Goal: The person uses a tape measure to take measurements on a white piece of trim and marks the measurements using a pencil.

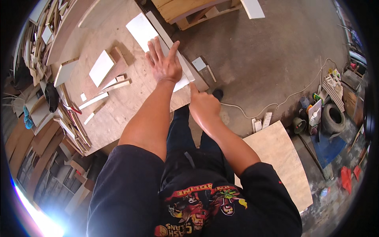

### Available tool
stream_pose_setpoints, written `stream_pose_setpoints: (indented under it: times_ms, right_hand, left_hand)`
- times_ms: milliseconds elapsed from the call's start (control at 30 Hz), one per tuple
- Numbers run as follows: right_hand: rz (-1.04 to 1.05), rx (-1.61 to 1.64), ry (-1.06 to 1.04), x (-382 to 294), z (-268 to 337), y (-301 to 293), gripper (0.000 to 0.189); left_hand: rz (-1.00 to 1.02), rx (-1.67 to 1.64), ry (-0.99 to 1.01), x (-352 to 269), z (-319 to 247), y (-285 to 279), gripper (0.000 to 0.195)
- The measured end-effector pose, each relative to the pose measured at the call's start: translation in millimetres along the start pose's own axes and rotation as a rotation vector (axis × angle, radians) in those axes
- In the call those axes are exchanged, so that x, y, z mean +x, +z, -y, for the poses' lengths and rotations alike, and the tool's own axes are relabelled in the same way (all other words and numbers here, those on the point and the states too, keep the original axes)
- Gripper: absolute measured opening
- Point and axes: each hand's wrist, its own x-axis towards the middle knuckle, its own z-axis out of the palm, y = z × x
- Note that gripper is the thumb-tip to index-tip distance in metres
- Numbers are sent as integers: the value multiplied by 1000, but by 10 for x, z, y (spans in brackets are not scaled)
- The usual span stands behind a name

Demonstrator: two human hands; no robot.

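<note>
My left hand (165,63) lies palm down, fingers spread, on a white board (142,28) on the plywood worktable (118,111). Along the board's right side runs a narrow white strip (168,38), close to the table's edge. My right hand (204,102) is at the strip's near end, its index finger extended and touching or nearly touching it, the other fingers curled. Whether anything is inside the curled fingers cannot be seen. Left of my left hand stands a white-faced wooden piece (102,68), with small wood offcuts (117,86) beside it.
Stacked wood scraps (35,56) line the left side. A wooden bench (180,9) stands beyond the table. On the floor are a pale cable (257,115), a small white offcut (199,63) and, at right, a tyre (333,118). A curved plywood sheet (278,160) lies right of me.
</note>
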Motion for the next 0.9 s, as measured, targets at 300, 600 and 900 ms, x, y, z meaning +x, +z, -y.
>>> stream_pose_setpoints:
  times_ms: [300,600,900]
  right_hand:
    - [48,14,0,-36,9,-71,57]
    - [13,12,31,-326,92,27,54]
    - [-67,-34,23,-347,137,184,57]
  left_hand:
    - [1,60,40,-4,62,61,43]
    - [64,37,82,-22,36,-21,34]
    - [80,15,66,-22,3,-18,31]
